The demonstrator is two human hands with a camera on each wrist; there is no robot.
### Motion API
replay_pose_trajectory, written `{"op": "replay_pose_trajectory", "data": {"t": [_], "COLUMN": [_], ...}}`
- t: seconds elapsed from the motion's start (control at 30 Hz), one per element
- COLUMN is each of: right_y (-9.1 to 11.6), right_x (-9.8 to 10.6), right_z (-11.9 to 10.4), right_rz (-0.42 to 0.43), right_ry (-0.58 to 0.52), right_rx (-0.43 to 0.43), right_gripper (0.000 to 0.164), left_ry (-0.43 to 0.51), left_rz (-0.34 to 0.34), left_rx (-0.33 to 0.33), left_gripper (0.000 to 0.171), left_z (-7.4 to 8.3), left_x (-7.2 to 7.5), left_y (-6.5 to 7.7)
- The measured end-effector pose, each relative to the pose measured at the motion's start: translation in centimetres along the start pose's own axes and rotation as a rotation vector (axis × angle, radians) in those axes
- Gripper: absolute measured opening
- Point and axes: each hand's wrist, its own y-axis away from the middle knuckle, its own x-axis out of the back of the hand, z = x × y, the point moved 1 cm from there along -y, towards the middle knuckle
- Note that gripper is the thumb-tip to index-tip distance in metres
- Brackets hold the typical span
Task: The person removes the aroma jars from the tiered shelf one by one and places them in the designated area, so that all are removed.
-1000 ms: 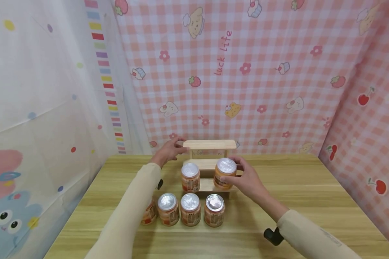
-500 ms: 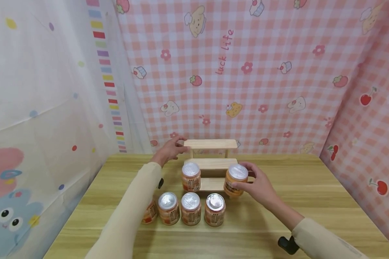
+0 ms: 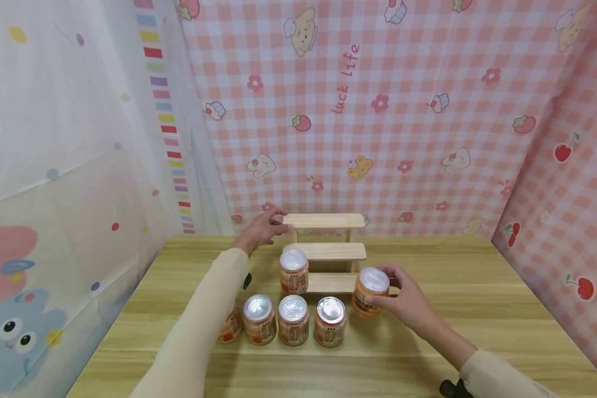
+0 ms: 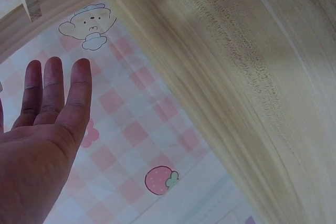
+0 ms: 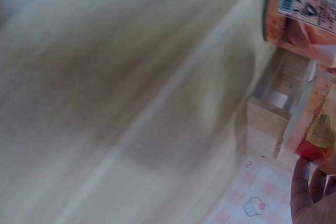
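Observation:
My right hand [image 3: 403,298] grips an orange jar [image 3: 365,303] with a silver lid, just right of the lowest step of a small wooden tiered shelf [image 3: 323,251]. Whether its base touches the table cannot be told. In the right wrist view, fingertips [image 5: 302,169] lie against that jar's printed label [image 5: 320,114]. At the top board's left end, my left hand [image 3: 262,229] pinches the board between thumb and forefinger; its other fingers [image 4: 79,93] stretch out in the left wrist view. A second jar [image 3: 294,273] stands upright on the lowest step's left side.
In front of the shelf stands a row of similar jars [image 3: 293,323] on the wooden table [image 3: 428,354]. My left sleeve [image 3: 194,326] partly covers the leftmost one [image 3: 231,327]. A pink checked cloth [image 3: 403,138] hangs behind the table.
My right hand has carried its jar rightward, down and towards me, from over the lowest step's right end to beside the shelf. My left hand and the other jars stay in place.

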Motion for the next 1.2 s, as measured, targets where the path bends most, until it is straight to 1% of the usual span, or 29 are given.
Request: {"op": "replay_pose_trajectory", "data": {"t": [0.13, 0.37, 0.53, 0.67, 0.8, 0.97, 1.2], "right_y": [0.6, 1.4, 1.8, 1.9, 1.9, 2.2, 2.3], "right_x": [-0.3, -1.0, -1.5, -1.8, -1.9, -2.1, -2.1], "right_z": [0.9, 2.4, 3.0, 3.4, 3.6, 3.8, 3.4], "right_rz": [-0.014, -0.029, -0.036, -0.041, -0.040, -0.049, -0.071], "right_ry": [0.014, 0.006, -0.002, -0.034, -0.032, -0.036, -0.024], "right_rx": [-0.020, -0.013, -0.021, -0.009, 0.010, 0.007, 0.012], "right_gripper": [0.073, 0.071, 0.074, 0.076, 0.077, 0.076, 0.082], "left_ry": [0.000, 0.006, 0.004, 0.005, 0.004, 0.004, -0.008], "left_rz": [-0.003, -0.009, -0.009, -0.008, -0.005, -0.004, 0.002], "left_rx": [-0.002, 0.001, 0.000, -0.001, -0.001, 0.002, -0.002], "left_gripper": [0.044, 0.044, 0.044, 0.044, 0.044, 0.044, 0.044], "left_z": [0.1, 0.3, 0.2, 0.1, 0.0, 0.0, -0.1], "left_x": [0.0, -0.1, 0.0, 0.0, 0.0, 0.0, 0.1], "left_y": [0.1, 0.2, 0.1, 0.1, 0.1, 0.0, 0.0]}}
